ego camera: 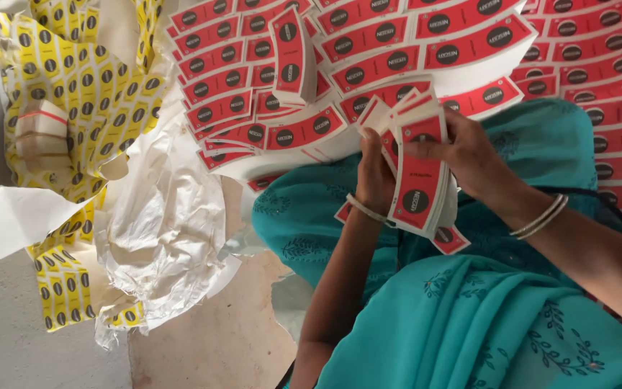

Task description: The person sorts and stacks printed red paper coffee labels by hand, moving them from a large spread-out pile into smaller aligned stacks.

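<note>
A stack of red curved paper labels (419,180), each with a black round mark, is held between both hands above my lap. My left hand (373,173) grips the stack from behind at its left edge. My right hand (469,155) pinches the top of the stack from the right, thumb on the front label. Both wrists wear thin bangles. A loose red label (449,240) sticks out below the stack.
Fanned rows of red labels (368,50) cover the surface ahead and to the right. Yellow printed sheets (88,94) and crumpled white wrapping paper (167,223) lie at the left. A small banded bundle (41,130) rests on the yellow sheets. Teal cloth (469,317) covers my lap.
</note>
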